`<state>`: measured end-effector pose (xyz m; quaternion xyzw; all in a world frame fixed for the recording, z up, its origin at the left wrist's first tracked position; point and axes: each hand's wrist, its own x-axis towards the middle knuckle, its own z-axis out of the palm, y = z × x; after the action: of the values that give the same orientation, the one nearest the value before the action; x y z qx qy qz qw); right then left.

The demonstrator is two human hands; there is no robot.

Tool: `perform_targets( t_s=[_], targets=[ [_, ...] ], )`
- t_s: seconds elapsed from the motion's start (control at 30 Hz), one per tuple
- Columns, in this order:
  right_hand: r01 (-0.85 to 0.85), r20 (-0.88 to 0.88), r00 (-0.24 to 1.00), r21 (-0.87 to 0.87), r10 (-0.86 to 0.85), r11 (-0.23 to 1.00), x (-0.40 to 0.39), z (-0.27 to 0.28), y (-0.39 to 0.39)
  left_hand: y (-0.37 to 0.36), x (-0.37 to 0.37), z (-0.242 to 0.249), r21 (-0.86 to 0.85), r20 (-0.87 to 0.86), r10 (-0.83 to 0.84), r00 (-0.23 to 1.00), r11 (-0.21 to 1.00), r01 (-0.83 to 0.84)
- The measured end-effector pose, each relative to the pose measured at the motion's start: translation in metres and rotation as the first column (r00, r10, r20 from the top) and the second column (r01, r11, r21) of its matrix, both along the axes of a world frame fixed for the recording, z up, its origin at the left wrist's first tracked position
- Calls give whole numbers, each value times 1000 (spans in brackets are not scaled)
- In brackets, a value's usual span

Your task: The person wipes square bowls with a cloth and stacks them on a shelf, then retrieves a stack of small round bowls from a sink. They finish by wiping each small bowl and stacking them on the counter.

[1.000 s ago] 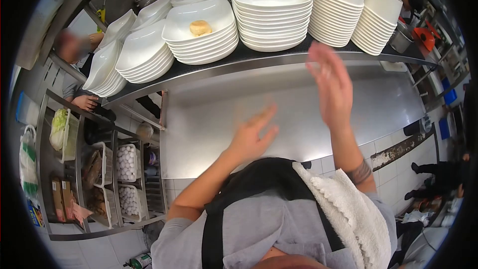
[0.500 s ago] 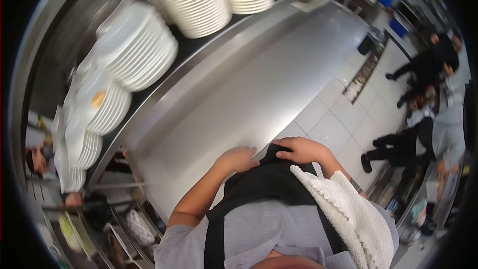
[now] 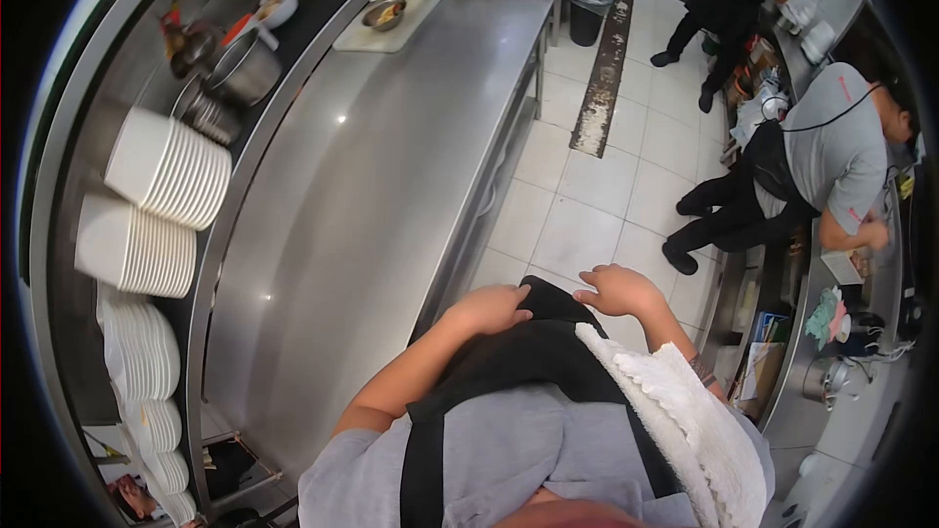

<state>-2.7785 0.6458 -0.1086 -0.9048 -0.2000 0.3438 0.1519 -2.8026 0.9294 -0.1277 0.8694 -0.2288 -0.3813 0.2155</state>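
My left hand (image 3: 492,310) lies against the front of the black apron (image 3: 533,352), its fingers stretched out and holding nothing that I can see. On the other side of the apron's raised fold, my right hand (image 3: 620,290) hovers with thumb and fingers apart, empty. A white towel (image 3: 675,411) hangs over my right shoulder and down along the apron. To the left of my hands stretches a long steel worktable (image 3: 333,215).
Stacked white bowls (image 3: 166,166) and plates (image 3: 137,347) line the left shelf, with steel pots (image 3: 245,68). At the table's far end sits a cutting board (image 3: 416,24) bearing a metal bowl (image 3: 383,15). Co-workers (image 3: 831,147) stand right; a bin (image 3: 590,12) stands beyond the tiled aisle.
My view has turned right, so the table and aisle now run away ahead. My right hand has come off the apron fold, and its fingers have spread. The left hand stays by the apron.
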Motion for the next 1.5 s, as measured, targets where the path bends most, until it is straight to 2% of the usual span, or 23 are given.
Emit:
perform_targets(
  t_s=[0.17,0.23,0.47,0.53,0.57,0.6,0.67,0.73,0.77,0.8,0.83,0.9,0.93,1.0,1.1,1.17,1.23,1.3,1.37,1.4,1.43,1.47,1.5],
  targets=[
    [11,24,1000,46,-12,999,55,2,-56,-56,69,24,-81,-61,23,998,996,-28],
    [33,-1,999,143,-33,989,78,0,-64,-66,95,12,-57,-136,7,991,998,-15],
    [175,-46,984,136,-171,975,239,-51,-145,-97,250,-53,-34,-140,-122,983,992,119],
    [498,-163,867,232,-471,836,285,-99,-195,-109,309,-59,-48,-127,-146,981,989,141],
    [623,-140,782,168,-608,764,293,-122,-220,-116,337,-59,-55,-124,-161,979,986,155],
    [734,-108,679,103,-726,671,287,-155,-248,-121,365,-56,-66,-128,-180,975,983,173],
    [481,45,876,-117,-479,869,242,-296,-343,-133,428,-48,-92,-23,-233,972,969,230],
    [94,-254,948,-349,-191,932,187,-321,-359,-145,487,-48,-58,-29,-292,956,955,290],
    [179,-258,932,-276,-253,944,160,-294,-344,-153,516,-51,-23,-35,-338,940,941,338],
    [423,-457,792,-70,-406,904,67,-408,-403,-165,541,-45,-22,-46,-357,933,934,356],
    [590,-441,652,-217,-617,778,65,-370,-364,-177,568,-35,45,-70,-430,900,900,433],
    [749,-438,462,-273,-771,604,104,-330,-315,-201,619,-34,125,-98,-514,852,843,523],
    [792,-437,402,-274,-804,545,124,-329,-304,-214,640,-44,33,-38,-533,845,845,534],
    [848,-445,327,-252,-834,467,176,-331,-289,-245,681,-68,-119,50,-552,832,824,554],
    [862,-463,335,-201,-820,466,259,-353,-292,-310,747,-76,-48,-20,-639,769,769,637],
    [829,-459,425,-149,-780,539,331,-373,-312,-345,788,-91,-45,29,-664,747,745,665],
    [720,-433,594,-91,-679,688,405,-391,-349,-372,841,-64,-42,12,-652,758,757,652],
    [404,-262,885,23,-385,914,492,-405,-410,-400,902,-40,-47,-13,-567,823,823,566],
    [247,-65,966,505,-248,827,626,-351,-511,-412,969,-16,-21,3,-545,838,838,545],
    [918,-558,354,57,-750,391,705,-280,-514,-410,1002,-23,-52,64,-479,875,874,483],
    [871,-436,481,135,-761,473,757,-277,-554,-410,1035,-25,-93,126,-407,905,903,419],
    [950,-392,280,-16,-876,311,813,-259,-578,-410,1058,-8,-83,192,-317,929,938,337],
    [948,-328,303,7,-895,319,863,-250,-610,-411,1088,-10,-92,202,-299,932,942,322]
  ],
)
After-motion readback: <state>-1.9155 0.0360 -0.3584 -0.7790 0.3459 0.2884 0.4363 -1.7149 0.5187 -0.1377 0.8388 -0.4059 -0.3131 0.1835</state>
